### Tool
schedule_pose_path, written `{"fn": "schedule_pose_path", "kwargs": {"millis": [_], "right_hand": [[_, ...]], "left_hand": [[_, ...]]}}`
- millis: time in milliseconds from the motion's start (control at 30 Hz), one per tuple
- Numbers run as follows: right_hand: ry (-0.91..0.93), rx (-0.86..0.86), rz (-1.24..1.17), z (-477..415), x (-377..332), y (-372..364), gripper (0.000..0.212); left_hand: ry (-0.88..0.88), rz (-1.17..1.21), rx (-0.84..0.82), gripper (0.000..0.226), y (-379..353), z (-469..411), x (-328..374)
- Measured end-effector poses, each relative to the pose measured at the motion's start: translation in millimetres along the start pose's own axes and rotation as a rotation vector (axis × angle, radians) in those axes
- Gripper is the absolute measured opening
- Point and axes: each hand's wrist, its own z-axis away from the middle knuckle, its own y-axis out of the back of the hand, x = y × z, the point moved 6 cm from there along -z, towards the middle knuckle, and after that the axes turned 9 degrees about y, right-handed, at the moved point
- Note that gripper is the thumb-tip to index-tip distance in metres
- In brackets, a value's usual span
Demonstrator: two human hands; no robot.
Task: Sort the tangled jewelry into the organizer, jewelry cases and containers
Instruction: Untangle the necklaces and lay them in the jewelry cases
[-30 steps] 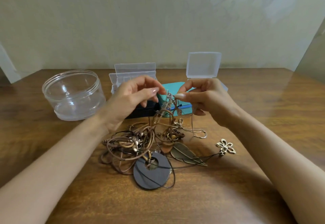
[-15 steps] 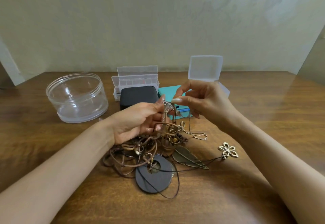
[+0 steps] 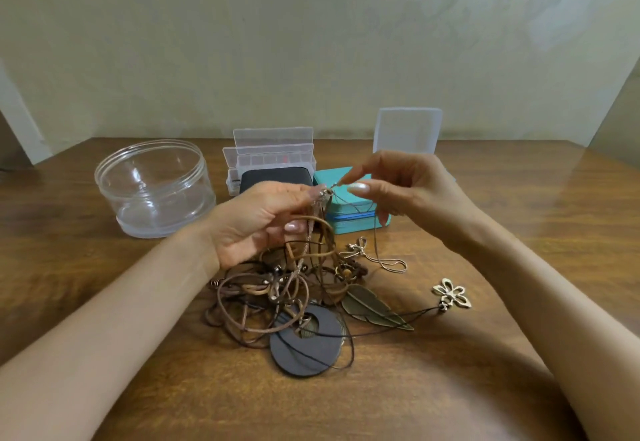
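On your table (image 3: 519,233) I count five holders along the far side: one round clear container (image 3: 156,188) at the left, one compartment organizer (image 3: 270,156), one black case (image 3: 273,177), one teal case (image 3: 349,198), and one square box (image 3: 407,129) with its lid up. The tangled jewelry (image 3: 294,288) lies near you in the middle, with three pendants: one dark disc (image 3: 308,347), one leaf (image 3: 370,305), one flower (image 3: 452,293). Your left hand (image 3: 256,222), raised with the palm turned up, pinches the top of the cords. Your right hand (image 3: 408,191) has thumb and forefinger closed on what seems a thin strand (image 3: 375,233); the other fingers are spread.
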Motion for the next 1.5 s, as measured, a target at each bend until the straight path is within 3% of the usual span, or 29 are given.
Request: {"fn": "schedule_pose_path", "kwargs": {"millis": [100, 233, 433, 733, 967, 1233, 1500], "right_hand": [[-0.045, -0.082, 0.219, 0.5, 7.3, 4.8, 0.032], [-0.116, -0.059, 0.393, 0.5, 16.7, 11.3, 0.004], [-0.131, 0.151, -0.032, 2.5, 1.0, 23.5, 0.026], [-0.106, 0.287, -0.285, 1.8, 6.2, 27.2, 0.021], [-0.097, 0.262, -0.361, 0.7, 6.2, 24.4, 0.02], [-0.084, 0.303, -0.358, 0.5, 10.7, 28.7, 0.019], [-0.139, 0.133, -0.576, -2.5, 12.6, 7.0, 0.02]], "left_hand": [[-0.112, -0.068, 0.093, 0.021, 4.5, 0.3, 6.9], [-0.173, -0.154, 0.161, 0.022, 7.1, 1.4, 10.7], [-0.158, -0.158, 0.099, 0.023, 0.3, -0.5, 7.7], [-0.153, -0.195, -0.015, 0.044, -8.5, 3.1, 7.8], [-0.263, -0.252, 0.079, 0.018, -8.8, 3.7, 11.5], [-0.288, -0.282, 0.089, 0.019, -7.0, 3.2, 12.6], [-0.281, -0.223, 0.11, 0.021, -2.2, -1.8, 8.5]]}}
